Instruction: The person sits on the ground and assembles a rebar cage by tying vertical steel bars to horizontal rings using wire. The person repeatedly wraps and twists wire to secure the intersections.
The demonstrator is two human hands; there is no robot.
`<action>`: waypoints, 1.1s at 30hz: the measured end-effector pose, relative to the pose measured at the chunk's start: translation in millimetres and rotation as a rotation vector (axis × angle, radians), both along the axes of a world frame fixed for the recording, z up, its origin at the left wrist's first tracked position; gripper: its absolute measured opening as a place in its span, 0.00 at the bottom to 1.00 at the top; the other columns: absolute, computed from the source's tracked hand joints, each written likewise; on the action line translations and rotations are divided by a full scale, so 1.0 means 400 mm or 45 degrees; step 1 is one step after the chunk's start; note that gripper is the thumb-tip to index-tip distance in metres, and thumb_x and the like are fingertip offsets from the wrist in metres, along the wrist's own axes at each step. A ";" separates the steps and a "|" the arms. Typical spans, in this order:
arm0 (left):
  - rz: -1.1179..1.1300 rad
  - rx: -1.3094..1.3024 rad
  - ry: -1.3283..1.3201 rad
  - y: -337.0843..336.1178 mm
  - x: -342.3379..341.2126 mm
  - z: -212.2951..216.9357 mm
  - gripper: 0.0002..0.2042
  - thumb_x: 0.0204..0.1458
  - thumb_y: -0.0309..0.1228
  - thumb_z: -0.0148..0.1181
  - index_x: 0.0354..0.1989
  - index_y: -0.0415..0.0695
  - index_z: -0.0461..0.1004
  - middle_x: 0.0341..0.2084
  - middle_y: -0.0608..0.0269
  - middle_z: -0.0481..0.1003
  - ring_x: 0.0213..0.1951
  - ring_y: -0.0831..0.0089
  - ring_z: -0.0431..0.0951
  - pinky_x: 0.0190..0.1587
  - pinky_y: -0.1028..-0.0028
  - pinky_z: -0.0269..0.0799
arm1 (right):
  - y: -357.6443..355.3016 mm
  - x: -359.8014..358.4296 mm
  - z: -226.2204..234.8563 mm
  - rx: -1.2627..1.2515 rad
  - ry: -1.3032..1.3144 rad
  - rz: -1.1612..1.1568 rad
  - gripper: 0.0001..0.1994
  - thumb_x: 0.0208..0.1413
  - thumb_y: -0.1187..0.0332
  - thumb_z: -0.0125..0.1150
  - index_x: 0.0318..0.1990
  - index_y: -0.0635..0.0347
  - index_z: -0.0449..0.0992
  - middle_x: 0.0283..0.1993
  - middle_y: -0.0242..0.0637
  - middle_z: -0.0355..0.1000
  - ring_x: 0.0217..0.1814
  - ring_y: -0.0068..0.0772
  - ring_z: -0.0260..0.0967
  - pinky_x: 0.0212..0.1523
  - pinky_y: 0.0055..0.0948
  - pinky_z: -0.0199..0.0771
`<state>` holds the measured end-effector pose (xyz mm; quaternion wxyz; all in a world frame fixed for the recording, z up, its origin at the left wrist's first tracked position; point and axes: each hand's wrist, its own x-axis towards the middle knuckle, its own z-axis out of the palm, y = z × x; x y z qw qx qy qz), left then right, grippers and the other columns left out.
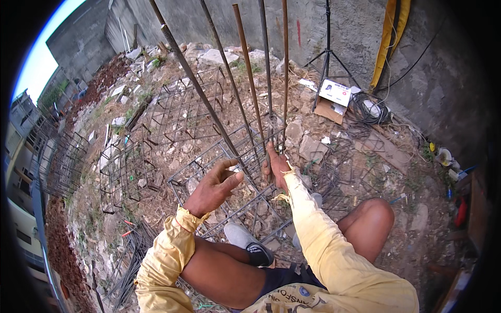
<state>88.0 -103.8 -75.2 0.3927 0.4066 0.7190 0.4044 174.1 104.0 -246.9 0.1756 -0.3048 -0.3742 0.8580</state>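
Several rusty steel reinforcing bars [245,68] rise upright from a grid of tied steel bars [255,201] on the ground in front of me. My right hand [276,168] is at the foot of these uprights, its fingers bent and close together against the steel. What lies within them is hidden. Left of it, my left hand [215,187] hovers over the grid, thumb and fingers apart and holding nothing. A thick upright bar [201,94] slants down to the grid just past the left fingertips.
More steel cages [128,172] lie on the rubble to the left, near a bundle of thin rods [133,255]. A tripod [327,57], a white box [335,93] and a black cable coil [369,108] stand by the concrete wall [339,26]. My shoe [242,237] is beside the grid.
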 end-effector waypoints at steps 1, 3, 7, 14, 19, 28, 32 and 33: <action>-0.004 0.003 -0.009 0.002 0.001 0.001 0.34 0.60 0.51 0.55 0.66 0.40 0.57 0.52 0.50 0.71 0.52 0.66 0.72 0.50 0.67 0.72 | 0.004 0.001 -0.016 -0.194 0.191 0.048 0.25 0.55 0.37 0.57 0.35 0.53 0.70 0.20 0.26 0.65 0.14 0.23 0.61 0.14 0.28 0.63; -0.007 0.016 -0.023 0.002 0.002 0.000 0.33 0.60 0.50 0.55 0.66 0.40 0.57 0.51 0.51 0.71 0.52 0.67 0.72 0.50 0.68 0.72 | 0.014 0.003 -0.040 -0.447 0.471 0.145 0.24 0.53 0.38 0.61 0.37 0.50 0.69 0.19 0.24 0.63 0.14 0.20 0.59 0.14 0.26 0.61; 0.011 0.028 -0.034 0.000 -0.001 -0.003 0.32 0.60 0.48 0.55 0.65 0.40 0.58 0.51 0.54 0.72 0.51 0.69 0.73 0.49 0.69 0.72 | 0.006 0.007 -0.052 -0.221 0.439 0.028 0.22 0.52 0.46 0.67 0.39 0.53 0.69 0.22 0.26 0.64 0.14 0.21 0.61 0.14 0.24 0.61; 0.011 0.000 -0.014 -0.003 0.000 -0.005 0.30 0.60 0.47 0.55 0.65 0.40 0.59 0.49 0.57 0.73 0.49 0.71 0.73 0.48 0.71 0.72 | -0.034 0.002 -0.054 0.169 0.072 -0.274 0.26 0.59 0.44 0.54 0.49 0.60 0.70 0.29 0.31 0.67 0.20 0.23 0.64 0.17 0.28 0.62; 0.011 0.012 -0.013 -0.005 0.004 0.003 0.31 0.60 0.47 0.55 0.65 0.41 0.59 0.48 0.57 0.73 0.49 0.72 0.73 0.48 0.71 0.72 | -0.016 0.035 -0.056 -0.366 0.576 0.045 0.30 0.64 0.38 0.41 0.54 0.57 0.69 0.27 0.24 0.62 0.20 0.17 0.54 0.17 0.22 0.53; -0.033 -0.025 -0.020 -0.001 0.013 0.005 0.32 0.60 0.49 0.54 0.66 0.42 0.58 0.50 0.55 0.73 0.48 0.70 0.74 0.48 0.70 0.72 | 0.023 0.027 -0.079 0.219 0.067 0.036 0.23 0.62 0.52 0.55 0.52 0.64 0.70 0.34 0.36 0.71 0.30 0.30 0.74 0.29 0.33 0.81; -0.050 -0.040 0.001 -0.004 0.006 0.000 0.32 0.60 0.50 0.54 0.66 0.42 0.58 0.51 0.54 0.73 0.49 0.69 0.74 0.48 0.69 0.72 | 0.046 0.022 -0.087 0.205 -0.151 -0.083 0.20 0.62 0.55 0.56 0.53 0.62 0.71 0.36 0.36 0.70 0.31 0.34 0.74 0.28 0.35 0.82; -0.037 -0.053 0.000 -0.013 0.004 0.003 0.32 0.60 0.51 0.54 0.66 0.42 0.58 0.51 0.54 0.73 0.50 0.68 0.74 0.48 0.69 0.72 | 0.034 0.026 -0.065 0.164 -0.148 -0.107 0.20 0.63 0.55 0.56 0.54 0.61 0.70 0.37 0.36 0.70 0.31 0.35 0.74 0.28 0.36 0.82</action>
